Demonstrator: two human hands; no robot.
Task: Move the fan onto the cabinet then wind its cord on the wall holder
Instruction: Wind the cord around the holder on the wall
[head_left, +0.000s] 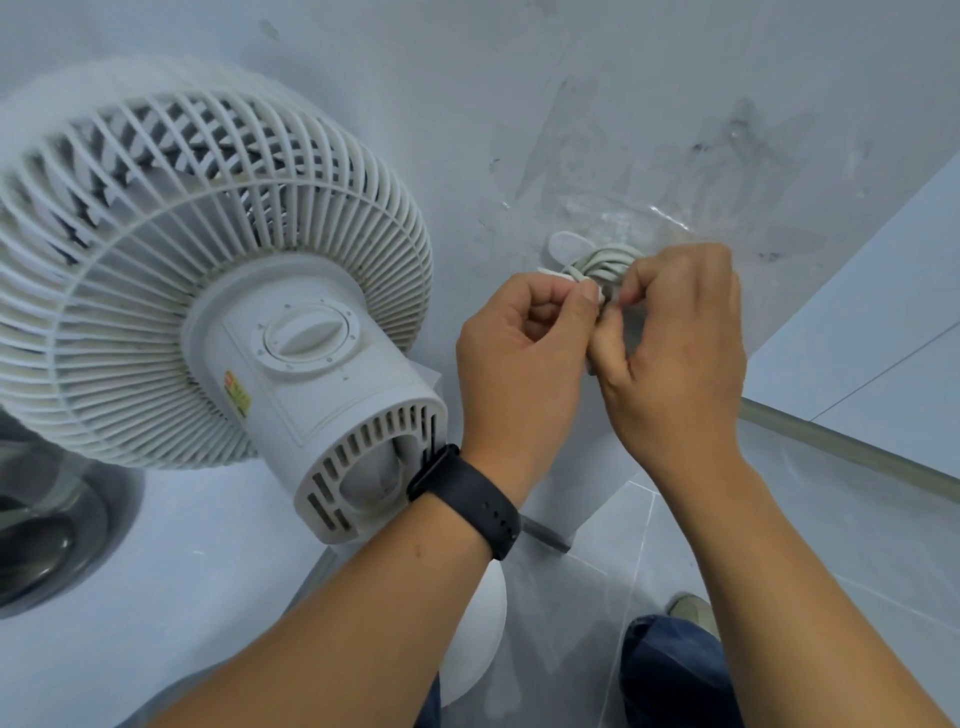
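While fan (208, 280) sits on white worktop, cord (602, 262) hangs coiled on wall holder (563, 244), right of fan. Left hand (524, 338) pinches cord strand; right hand (675, 343) clenched round coil's lower part. Cord likely soft, springy, light; best held near loose end. Wall (519, 104) pale, smudged. Steel sink (47, 535) below fan; tiled floor (857, 364) right of holder.

One white fan (208, 270), one bundle of cord (602, 262) beside it, two hands, one black watch (467, 499).
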